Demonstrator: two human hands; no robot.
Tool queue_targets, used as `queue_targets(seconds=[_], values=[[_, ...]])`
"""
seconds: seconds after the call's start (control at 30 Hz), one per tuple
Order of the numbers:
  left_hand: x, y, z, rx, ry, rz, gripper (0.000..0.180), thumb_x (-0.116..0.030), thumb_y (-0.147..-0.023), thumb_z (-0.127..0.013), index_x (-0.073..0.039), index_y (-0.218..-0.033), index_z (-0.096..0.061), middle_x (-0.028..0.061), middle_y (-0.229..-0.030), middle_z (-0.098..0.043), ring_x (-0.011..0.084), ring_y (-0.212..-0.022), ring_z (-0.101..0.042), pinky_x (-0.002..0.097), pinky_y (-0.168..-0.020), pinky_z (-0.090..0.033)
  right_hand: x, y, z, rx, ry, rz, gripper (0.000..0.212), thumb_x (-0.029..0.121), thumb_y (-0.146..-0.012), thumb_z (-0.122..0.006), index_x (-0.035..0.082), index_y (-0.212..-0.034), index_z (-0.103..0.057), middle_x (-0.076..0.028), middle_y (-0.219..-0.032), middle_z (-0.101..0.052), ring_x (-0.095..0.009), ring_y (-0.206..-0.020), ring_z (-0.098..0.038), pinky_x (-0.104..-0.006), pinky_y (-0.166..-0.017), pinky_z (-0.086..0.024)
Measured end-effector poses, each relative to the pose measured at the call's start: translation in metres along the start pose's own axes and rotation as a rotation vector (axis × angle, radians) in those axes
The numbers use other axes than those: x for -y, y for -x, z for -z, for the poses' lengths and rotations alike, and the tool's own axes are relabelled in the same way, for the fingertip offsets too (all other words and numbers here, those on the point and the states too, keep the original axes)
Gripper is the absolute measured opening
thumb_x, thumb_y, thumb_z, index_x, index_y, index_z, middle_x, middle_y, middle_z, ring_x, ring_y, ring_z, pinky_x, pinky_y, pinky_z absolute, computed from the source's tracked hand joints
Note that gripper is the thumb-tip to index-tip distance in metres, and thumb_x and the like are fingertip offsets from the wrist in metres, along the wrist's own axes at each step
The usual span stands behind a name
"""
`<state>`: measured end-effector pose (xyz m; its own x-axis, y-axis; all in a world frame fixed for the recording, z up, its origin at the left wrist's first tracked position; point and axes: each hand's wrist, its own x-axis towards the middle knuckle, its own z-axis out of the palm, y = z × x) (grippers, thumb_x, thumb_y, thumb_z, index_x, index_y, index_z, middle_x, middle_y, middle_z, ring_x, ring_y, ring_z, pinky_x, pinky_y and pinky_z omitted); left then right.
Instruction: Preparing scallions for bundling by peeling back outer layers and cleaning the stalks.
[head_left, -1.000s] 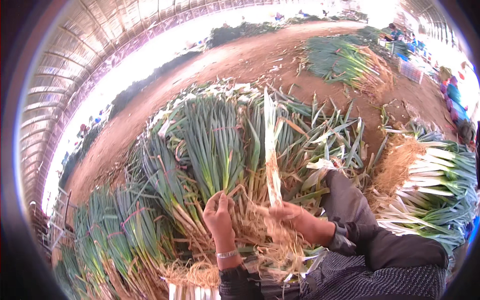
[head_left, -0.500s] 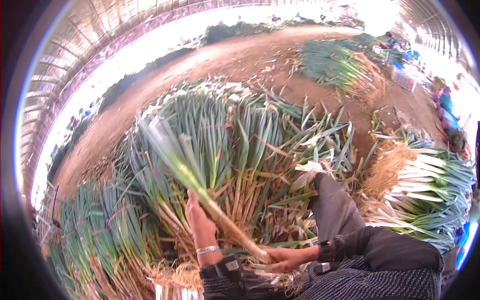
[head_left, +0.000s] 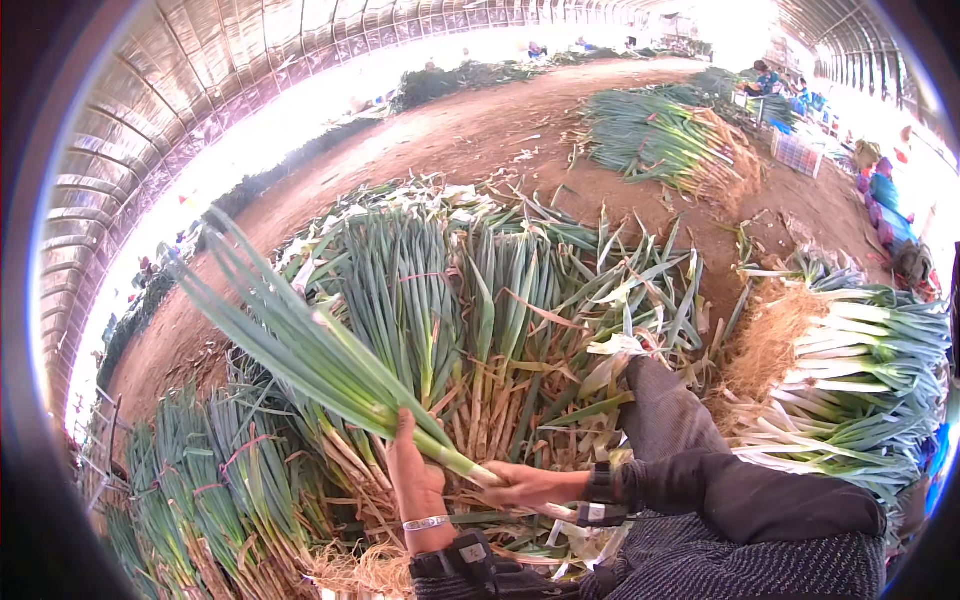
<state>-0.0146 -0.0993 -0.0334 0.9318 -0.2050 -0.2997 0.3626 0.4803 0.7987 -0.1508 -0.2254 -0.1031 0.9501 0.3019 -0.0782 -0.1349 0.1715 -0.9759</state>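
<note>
My right hand [head_left: 530, 486] is clasped round the pale stem of a leek [head_left: 340, 368], whose green leaves fan out toward 10 o'clock. My left hand [head_left: 418, 485] meets it farther up, at the base of the leaves; whether those fingers grip, I cannot tell. About my hands: a tied bunch [head_left: 405, 295] near 12 o'clock, further bunches [head_left: 220, 470] at 9, a pale-stemmed pile [head_left: 850, 365] between 2 and 3.

Leek [head_left: 350, 375] partly hidden by the right hand [head_left: 530, 486], root bundle [head_left: 372, 572] cut off below, distant shapes [head_left: 535, 48] too small to resolve
</note>
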Motion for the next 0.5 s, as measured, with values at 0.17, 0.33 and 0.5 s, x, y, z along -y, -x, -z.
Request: queue_targets(seconds=[0.17, 0.33, 0.5], values=[[0.012, 0.013, -0.016, 0.030, -0.127, 0.013, 0.040, -0.017, -0.088, -0.071, 0.001, -0.121, -0.058, 0.0093, -0.109, -0.063, 0.0210, -0.093, -0.062, 0.0353, -0.076, -0.053, 0.030, -0.041, 0.001, -0.257, -0.122, 0.228, 0.043, 0.028, -0.096, -0.061, 0.002, -0.126, -0.045, -0.002, -0.100, -0.058, -0.010, -0.091, -0.055, -0.0265, -0.080, -0.048], [0.011, 0.015, -0.012, 0.046, -0.094, 0.103, 0.037, -0.013, -0.087, -0.071, 0.000, -0.120, -0.060, 0.0094, -0.109, -0.064, 0.0209, -0.093, -0.063, 0.0348, -0.077, -0.054, 0.043, -0.045, -0.003, -0.265, -0.313, 0.158, 0.054, 0.024, -0.094, -0.065, 0.001, -0.136, -0.040, -0.006, -0.116, -0.058, -0.012, -0.102, -0.056, -0.0270, -0.088, -0.047], [0.004, 0.011, -0.008, 0.089, -0.080, -0.013, 0.036, -0.011, -0.087, -0.071, 0.001, -0.119, -0.060, 0.0097, -0.109, -0.064, 0.0215, -0.091, -0.064, 0.0330, -0.073, -0.054, 0.052, -0.047, -0.012, -0.210, -0.488, 0.183, 0.060, 0.021, -0.092, -0.067, 0.004, -0.140, -0.035, -0.009, -0.118, -0.056, -0.014, -0.099, -0.059, -0.0294, -0.086, -0.050]])
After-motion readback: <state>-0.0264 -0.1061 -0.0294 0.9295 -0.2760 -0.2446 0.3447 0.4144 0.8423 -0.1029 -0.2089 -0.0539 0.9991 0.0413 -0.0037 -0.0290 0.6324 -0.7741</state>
